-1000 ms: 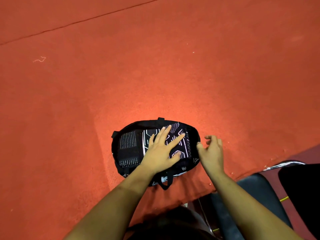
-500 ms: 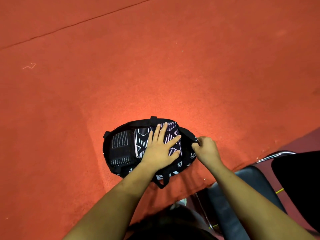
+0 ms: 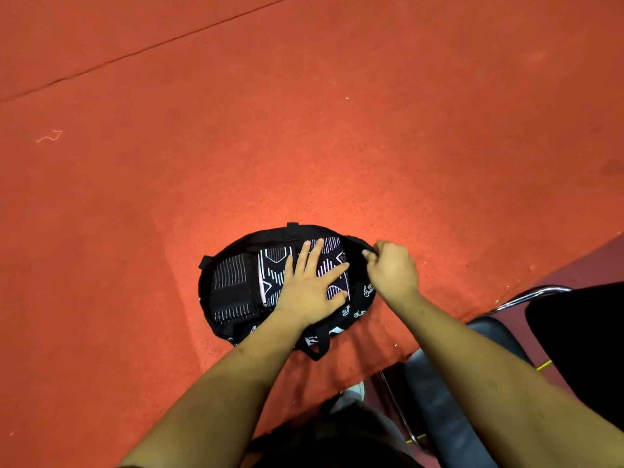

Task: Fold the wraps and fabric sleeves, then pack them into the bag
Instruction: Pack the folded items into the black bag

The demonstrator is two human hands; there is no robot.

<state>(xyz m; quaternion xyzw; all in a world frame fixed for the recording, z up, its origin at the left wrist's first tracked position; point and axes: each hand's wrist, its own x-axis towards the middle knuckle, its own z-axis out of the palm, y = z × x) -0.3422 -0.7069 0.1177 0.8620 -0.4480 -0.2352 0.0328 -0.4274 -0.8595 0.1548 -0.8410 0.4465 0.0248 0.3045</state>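
1. Two bare hands work at a black fabric bag with white printed motifs (image 3: 359, 310), which lies open, mouth up, on a red-orange cloth-like surface (image 3: 337, 130) near its front edge.
2. The left hand (image 3: 309, 292) lies flat with straight, spread fingers, palm down on a folded black fabric piece with a white geometric pattern (image 3: 275, 268). It presses on the piece and grips nothing.
3. That patterned piece sits inside the bag, in the middle to right part of the opening.
4. Just beside it, in the left part of the bag, lies a second folded black piece with thin white stripes (image 3: 233, 285); the two appear to touch along their edges.
5. The right hand (image 3: 391, 268) has its fingers curled tight, pinching the bag's black rim at the right end.
6. One black handle strap (image 3: 320, 346) hangs in a loop from the bag's near side, over the surface.
7. Well apart, at the far left, a small pale thread (image 3: 50, 136) lies on the surface, and a thin dark seam line (image 3: 152, 49) runs across its upper left.
8. A dark-seated chair with a shiny metal frame (image 3: 439, 400) stands at the lower right, below the surface's edge.
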